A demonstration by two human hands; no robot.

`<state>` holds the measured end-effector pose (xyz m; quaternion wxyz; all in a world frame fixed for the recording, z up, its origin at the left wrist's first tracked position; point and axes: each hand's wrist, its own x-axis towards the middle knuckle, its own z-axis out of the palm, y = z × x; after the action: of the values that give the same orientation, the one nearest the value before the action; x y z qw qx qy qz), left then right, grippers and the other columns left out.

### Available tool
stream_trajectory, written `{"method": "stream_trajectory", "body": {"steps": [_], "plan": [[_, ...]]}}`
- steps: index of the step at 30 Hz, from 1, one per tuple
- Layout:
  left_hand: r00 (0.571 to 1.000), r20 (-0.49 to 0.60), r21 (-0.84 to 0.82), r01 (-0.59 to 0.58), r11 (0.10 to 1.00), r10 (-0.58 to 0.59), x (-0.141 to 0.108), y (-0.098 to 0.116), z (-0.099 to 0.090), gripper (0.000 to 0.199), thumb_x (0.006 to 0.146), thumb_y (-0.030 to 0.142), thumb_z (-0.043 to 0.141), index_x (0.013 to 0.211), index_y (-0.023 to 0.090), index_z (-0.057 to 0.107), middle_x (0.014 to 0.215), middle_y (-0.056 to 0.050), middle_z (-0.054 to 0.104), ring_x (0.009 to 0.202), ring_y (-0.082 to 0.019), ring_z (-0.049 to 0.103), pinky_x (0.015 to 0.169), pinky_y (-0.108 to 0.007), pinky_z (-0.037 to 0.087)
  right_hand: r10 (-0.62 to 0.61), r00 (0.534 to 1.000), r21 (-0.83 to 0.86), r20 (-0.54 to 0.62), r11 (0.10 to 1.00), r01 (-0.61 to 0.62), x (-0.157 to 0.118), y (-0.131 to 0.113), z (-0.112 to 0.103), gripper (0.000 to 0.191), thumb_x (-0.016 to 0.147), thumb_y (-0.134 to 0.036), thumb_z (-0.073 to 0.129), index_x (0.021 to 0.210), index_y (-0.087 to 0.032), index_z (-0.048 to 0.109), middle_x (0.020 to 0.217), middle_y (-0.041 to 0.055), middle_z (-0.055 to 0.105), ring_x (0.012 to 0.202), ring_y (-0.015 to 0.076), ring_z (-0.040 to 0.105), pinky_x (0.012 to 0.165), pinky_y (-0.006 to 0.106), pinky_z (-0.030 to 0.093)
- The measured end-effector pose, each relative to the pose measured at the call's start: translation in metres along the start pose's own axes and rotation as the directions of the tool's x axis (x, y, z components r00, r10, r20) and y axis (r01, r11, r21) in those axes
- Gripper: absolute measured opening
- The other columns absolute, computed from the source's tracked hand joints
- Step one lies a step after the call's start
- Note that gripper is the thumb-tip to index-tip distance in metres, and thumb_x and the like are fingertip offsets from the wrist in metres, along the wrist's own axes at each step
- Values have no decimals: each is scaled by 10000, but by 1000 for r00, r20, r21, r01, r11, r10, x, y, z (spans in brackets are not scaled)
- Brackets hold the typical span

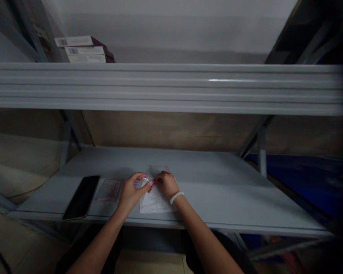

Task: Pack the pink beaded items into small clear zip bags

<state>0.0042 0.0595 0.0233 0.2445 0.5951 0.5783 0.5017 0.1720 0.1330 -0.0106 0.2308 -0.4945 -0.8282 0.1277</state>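
Note:
My left hand (133,192) pinches a small clear plastic bag (144,177) between thumb and fingers. Right beside it, my right hand (166,183), with a white bead bracelet (177,196) on the wrist, has its fingers pressed together at small pinkish-red pieces (150,188) by the left thumb. What exactly the right fingertips grip is too small to make out. Under both hands lies a white sheet (154,203), partly covered by them. To the left, another clear bag (108,190) with small red items inside rests flat on the grey shelf board (217,190).
A black tablet (81,197) lies at the left, close to the board's front edge. Above runs a grey metal ledge (171,89) carrying a stack of boxes (85,50). Slanted metal supports (262,152) stand at both sides, with something blue (297,182) beyond on the right.

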Motion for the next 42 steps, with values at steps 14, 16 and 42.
{"method": "stream_trajectory", "body": {"steps": [14,16,42], "plan": [[1000,23,5,-8,1000,8,-1,2,4,318,654,326,720,932,184,658,898,-48,690,856,-193,629,827,-320,475,-12,978,431,-209,897,104,-8,-22,-35,88,812,-189,579,791,-147,655,776,42,643,699,126,556,644,224,415],[999,39,13,-32,999,31,-2,2,6,297,656,316,718,914,180,663,875,-46,689,831,-188,629,804,-312,481,-94,979,502,-183,847,175,-10,-29,-46,125,816,-260,600,812,-157,672,777,39,643,705,127,561,630,223,417],[999,30,-41,31,999,-30,2,1,1,322,678,362,709,936,175,660,899,-58,693,885,-200,637,789,-297,503,71,996,61,-55,996,-68,2,-2,1,135,753,-54,552,765,-115,671,807,99,669,723,154,598,676,228,415]]}}
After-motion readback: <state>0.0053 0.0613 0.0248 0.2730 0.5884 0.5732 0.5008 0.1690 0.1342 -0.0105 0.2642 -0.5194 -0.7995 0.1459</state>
